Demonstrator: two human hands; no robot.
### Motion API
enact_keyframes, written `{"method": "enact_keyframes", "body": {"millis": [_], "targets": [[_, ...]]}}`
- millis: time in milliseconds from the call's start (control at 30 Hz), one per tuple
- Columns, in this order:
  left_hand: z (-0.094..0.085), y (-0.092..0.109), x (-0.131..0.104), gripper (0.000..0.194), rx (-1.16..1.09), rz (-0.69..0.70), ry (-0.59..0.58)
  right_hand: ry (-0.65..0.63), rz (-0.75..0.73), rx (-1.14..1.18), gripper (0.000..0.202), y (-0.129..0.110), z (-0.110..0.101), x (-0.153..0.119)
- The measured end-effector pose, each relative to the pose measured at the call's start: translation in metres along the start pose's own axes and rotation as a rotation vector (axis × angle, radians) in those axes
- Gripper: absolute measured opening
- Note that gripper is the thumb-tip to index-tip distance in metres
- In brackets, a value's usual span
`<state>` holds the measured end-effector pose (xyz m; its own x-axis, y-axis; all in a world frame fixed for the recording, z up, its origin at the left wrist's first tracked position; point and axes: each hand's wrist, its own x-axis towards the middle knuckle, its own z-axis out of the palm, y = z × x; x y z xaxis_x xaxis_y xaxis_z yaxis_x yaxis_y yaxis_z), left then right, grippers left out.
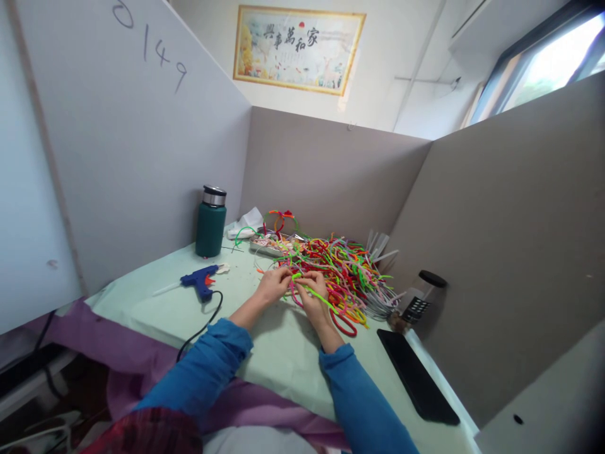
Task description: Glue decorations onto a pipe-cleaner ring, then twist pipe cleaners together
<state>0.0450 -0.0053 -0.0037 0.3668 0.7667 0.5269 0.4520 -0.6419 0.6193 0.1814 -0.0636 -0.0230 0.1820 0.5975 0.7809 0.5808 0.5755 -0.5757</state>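
Between my two hands, near the middle of the table, is a bright green pipe cleaner point(317, 294) whose long end trails off to the right. My left hand point(274, 285) pinches its left end, where it looks bent or curled. The fingers of my right hand point(314, 295) close on it just beside the left fingertips. A pink pipe cleaner point(293, 295) hangs in a curve by the fingers; whether it is joined to the green one I cannot tell. Just beyond my hands spreads a large tangled pile of coloured pipe cleaners point(345, 265).
A blue glue gun point(201, 280) with a black cord lies at left, a green bottle point(211, 222) standing behind it. Behind the pile is a metal tray point(267, 247) near crumpled white tissue point(248, 222). On the right are a clear jar point(420, 296) and a flat black object point(416, 375). Grey partitions point(331, 170) enclose the table.
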Motion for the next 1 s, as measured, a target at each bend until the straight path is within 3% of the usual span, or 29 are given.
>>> {"method": "enact_keyframes", "body": {"millis": [600,767,1000], "targets": [[-0.003,-0.004,0.003,0.024,-0.232,0.041,0.074,0.043,0.171,0.282,0.019,0.016,0.005,0.004],[-0.001,-0.006,0.0,0.019,-0.082,0.172,0.045,0.099,0.295,0.285,0.023,0.021,0.003,0.006],[0.003,-0.013,0.0,0.014,0.182,0.388,-0.034,0.156,0.176,0.163,0.022,0.026,0.001,0.005]]}}
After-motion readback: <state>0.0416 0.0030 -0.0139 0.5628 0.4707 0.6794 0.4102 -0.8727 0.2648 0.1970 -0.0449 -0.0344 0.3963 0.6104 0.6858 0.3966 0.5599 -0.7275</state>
